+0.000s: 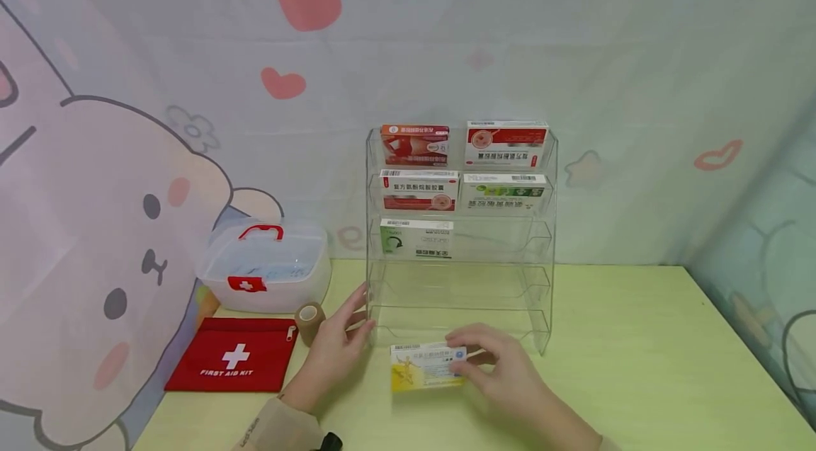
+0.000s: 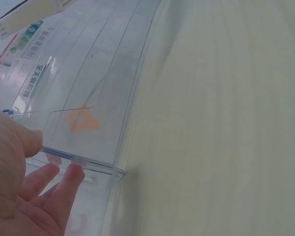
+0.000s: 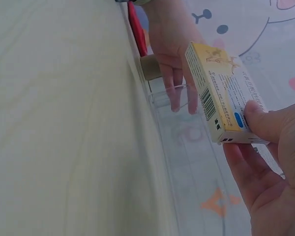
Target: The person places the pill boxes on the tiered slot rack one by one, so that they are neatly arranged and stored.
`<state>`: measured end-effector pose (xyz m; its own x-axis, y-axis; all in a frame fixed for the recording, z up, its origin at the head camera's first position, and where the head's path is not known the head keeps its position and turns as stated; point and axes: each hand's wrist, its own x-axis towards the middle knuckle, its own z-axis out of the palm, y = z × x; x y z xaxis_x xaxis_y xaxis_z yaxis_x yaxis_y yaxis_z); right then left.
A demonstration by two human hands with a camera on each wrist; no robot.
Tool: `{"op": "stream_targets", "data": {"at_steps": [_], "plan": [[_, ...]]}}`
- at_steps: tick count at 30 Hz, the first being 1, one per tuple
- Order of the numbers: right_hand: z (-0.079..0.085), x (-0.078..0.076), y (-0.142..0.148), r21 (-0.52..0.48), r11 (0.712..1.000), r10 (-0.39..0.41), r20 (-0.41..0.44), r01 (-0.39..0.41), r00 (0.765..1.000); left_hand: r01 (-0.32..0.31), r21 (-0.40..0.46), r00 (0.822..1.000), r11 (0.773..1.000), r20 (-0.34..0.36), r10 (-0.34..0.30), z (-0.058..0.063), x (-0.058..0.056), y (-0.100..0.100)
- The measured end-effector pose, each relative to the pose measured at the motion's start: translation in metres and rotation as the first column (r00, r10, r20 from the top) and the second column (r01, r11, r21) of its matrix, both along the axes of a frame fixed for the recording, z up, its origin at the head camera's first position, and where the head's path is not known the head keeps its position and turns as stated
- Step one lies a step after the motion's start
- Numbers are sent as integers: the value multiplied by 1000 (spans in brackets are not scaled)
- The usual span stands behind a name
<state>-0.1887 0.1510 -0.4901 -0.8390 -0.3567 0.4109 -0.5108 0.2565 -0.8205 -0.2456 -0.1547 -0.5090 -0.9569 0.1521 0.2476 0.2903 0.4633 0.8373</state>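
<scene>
A clear acrylic display rack (image 1: 472,288) with stepped tiers stands upright on the table. My left hand (image 1: 338,345) holds its lower left side edge, with the thumb at the front and the fingers along the outer side; in the left wrist view the fingertips (image 2: 76,169) lie right at the edge. My right hand (image 1: 503,369) pinches the right end of a yellow and white medicine box (image 1: 423,367) between thumb and fingers, in front of the lowest tier. The right wrist view shows the barcode end of this medicine box (image 3: 228,93).
Medicine boxes fill spots on the upper tiers, among them a white and green box (image 1: 417,238). Left of the rack are a tan bandage roll (image 1: 310,323), a red first aid pouch (image 1: 232,355) and a white first aid case (image 1: 264,267). A printed curtain hangs behind.
</scene>
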Motion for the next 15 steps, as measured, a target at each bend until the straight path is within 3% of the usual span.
{"op": "stream_targets", "data": {"at_steps": [8, 15], "plan": [[23, -12, 17, -2, 998, -69, -160, 69, 985, 16, 4, 1000, 1000, -22, -16, 0, 0, 0], [51, -26, 36, -28, 982, -190, -245, 189, 951, 33, 26, 999, 999, -44, -32, -2, -1, -1]]}}
